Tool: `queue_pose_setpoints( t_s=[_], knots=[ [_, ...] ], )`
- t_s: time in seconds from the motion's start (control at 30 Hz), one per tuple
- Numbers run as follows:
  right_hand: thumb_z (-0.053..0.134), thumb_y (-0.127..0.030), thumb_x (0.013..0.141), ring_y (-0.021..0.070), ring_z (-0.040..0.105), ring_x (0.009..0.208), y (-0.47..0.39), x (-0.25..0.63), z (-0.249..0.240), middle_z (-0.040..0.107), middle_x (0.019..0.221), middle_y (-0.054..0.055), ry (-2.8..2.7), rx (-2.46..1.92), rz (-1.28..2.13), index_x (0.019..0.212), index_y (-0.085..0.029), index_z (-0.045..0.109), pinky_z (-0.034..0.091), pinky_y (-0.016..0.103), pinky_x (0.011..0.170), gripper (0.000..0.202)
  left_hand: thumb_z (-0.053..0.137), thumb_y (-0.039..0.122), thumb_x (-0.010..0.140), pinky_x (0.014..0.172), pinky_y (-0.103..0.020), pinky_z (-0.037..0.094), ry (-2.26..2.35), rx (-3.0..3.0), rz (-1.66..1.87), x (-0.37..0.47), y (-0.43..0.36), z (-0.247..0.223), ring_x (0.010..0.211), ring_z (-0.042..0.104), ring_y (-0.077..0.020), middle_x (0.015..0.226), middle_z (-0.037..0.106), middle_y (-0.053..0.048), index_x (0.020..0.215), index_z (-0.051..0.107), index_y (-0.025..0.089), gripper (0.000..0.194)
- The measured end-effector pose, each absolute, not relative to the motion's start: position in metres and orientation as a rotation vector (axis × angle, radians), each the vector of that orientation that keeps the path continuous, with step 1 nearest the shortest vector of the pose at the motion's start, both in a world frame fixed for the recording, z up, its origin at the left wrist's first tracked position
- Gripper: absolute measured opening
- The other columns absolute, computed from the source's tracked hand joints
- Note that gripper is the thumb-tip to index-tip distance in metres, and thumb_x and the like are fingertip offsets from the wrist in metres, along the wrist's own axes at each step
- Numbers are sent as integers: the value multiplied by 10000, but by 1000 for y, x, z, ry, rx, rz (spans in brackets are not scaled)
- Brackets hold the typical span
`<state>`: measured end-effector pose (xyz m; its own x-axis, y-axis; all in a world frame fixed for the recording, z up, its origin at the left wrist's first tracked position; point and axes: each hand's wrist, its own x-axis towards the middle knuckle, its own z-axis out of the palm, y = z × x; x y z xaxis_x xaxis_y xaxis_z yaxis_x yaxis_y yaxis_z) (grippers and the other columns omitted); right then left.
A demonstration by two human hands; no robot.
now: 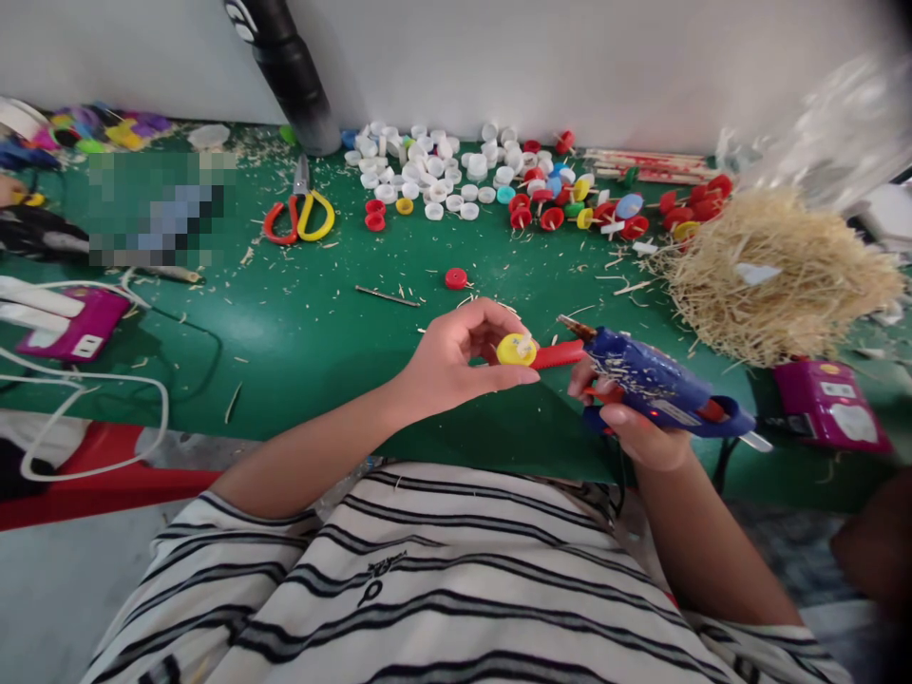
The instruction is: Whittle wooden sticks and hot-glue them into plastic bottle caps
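1. Notably, at far left, the white cord hangs in a loop over the edge of the bench; a sleeve or elbow catching it could drag what it is joined to.
2. Scissors, lying on the bench beyond the left forearm. Well apart from both hands; little risk.
3. Metal rod and red cap, loose beyond the left hand. A careless knuckle might roll either away.
4. Left hand, thumb and fingers closed around the yellow cap, above the near part of the bench. Too light a pinch could let the cap twist.
5. Red strip, between cap and gun; which hand supports it cannot be told. If poorly seated, it may tilt.
6. Right hand, wrapped about the glue gun, nozzle towards the left hand. The lit lamp suggests heat: a slip could burn fingertips, and clinging shavings could foul the glue.
7. Straw bundle, right; a swung hot nozzle might scorch it.
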<state>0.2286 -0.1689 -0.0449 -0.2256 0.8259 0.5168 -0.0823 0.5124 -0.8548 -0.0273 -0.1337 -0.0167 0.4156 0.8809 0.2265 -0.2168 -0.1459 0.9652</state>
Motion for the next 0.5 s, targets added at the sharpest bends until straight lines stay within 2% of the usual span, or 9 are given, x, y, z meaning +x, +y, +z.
queue_pose_setpoints(
  t_s=[0.17,0.33,0.5],
  knots=[
    [807,-263,850,230,711,743,-169,229,-44,716,844,38,-1609,-616,976,984,-279,794,625,408,675,135,983,282,680,694,-258,593,611,1336,1036,-27,-133,-17,894,747,-156,1005,761,-53,978,606,198,488],
    [796,-222,830,250,728,743,-168,231,-46,737,857,55,-1615,-587,1002,996,-267,799,633,425,660,172,992,302,659,662,-248,569,633,1357,1037,-26,-134,-18,825,701,-128,951,689,-10,958,589,211,510],
    [776,-251,857,245,743,708,-167,231,-47,766,846,51,-1633,-521,1028,1013,-279,815,643,419,651,163,987,359,667,639,-240,544,669,1388,1041,-26,-133,-18,738,640,-97,883,638,22,948,587,221,508]
  ],
)
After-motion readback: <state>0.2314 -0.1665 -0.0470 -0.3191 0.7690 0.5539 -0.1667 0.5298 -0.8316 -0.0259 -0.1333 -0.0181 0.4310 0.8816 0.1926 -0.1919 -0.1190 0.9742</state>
